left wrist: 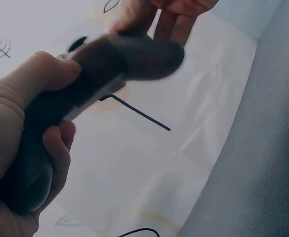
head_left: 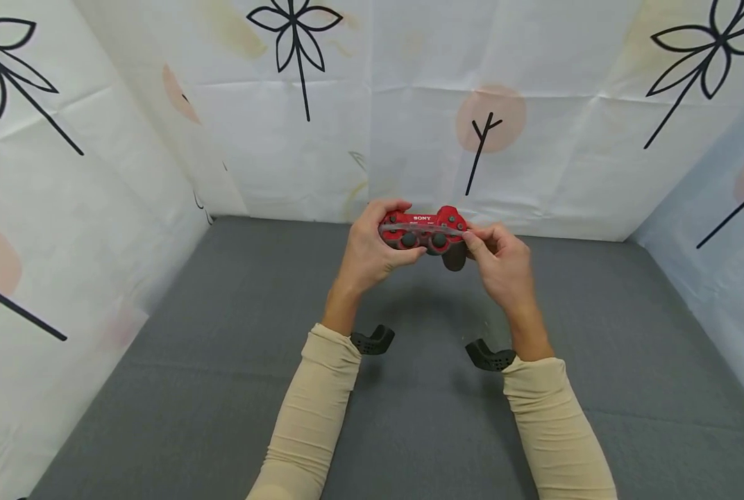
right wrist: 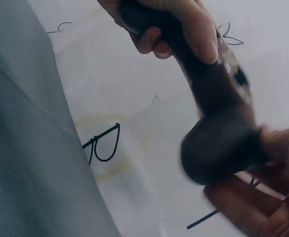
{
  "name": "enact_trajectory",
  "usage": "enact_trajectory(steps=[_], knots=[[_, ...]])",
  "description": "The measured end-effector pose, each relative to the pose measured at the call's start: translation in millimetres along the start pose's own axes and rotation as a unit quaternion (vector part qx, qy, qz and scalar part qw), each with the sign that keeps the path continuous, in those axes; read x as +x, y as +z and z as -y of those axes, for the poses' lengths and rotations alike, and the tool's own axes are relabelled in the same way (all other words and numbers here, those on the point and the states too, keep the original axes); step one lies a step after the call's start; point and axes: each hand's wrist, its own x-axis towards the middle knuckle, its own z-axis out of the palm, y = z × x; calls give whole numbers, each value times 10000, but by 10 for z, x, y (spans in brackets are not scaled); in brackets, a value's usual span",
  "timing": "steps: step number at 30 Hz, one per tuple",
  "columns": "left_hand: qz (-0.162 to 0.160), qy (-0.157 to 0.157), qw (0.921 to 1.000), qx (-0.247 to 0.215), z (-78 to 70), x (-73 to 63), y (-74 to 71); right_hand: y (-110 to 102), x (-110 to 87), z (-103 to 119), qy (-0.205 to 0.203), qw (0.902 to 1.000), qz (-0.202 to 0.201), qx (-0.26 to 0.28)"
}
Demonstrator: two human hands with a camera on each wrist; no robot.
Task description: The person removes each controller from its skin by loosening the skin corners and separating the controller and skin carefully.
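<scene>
A red and black game controller (head_left: 422,219), marked SONY, is held up above the grey surface, face toward the head camera. My left hand (head_left: 370,239) grips its left side, thumb along the lower edge, and in the left wrist view the fingers wrap the dark handle (left wrist: 30,182). My right hand (head_left: 503,258) pinches at the controller's right edge with thumb and fingers. A pale translucent strip (head_left: 418,228) crosses the controller's face and reaches the right thumb. The right wrist view shows the right fingers beside the blurred right handle (right wrist: 213,143).
Beneath both arms lies a grey cloth-covered surface (head_left: 241,361). White sheets with plant drawings form a back wall (head_left: 409,146) and side walls. Black wrist mounts (head_left: 373,340) stick inward from both sleeves.
</scene>
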Motion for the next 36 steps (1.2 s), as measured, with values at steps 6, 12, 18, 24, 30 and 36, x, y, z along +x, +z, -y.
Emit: enact_trajectory(steps=[6,12,18,24,30,36], knots=[[316,254,9962,770,1,11,-20,-58,-33,63,-1,9891,500,-1386],[469,266,9949,851,0,5,-14,-71,-44,154,-1140,9761,6,-1849],[524,286,9945,859,4,0,4,-6,-59,185,-1870,9642,57,-1880],[633,315,9943,794,-21,-4,26,64,-90,213,-1868,9677,82,-1690],[658,502,9922,937,-59,-15,28,109,-98,220,-1621,9738,110,-1593],[840,907,9810,1498,-83,-24,46,70,-100,200,-1432,9761,603,-1522]])
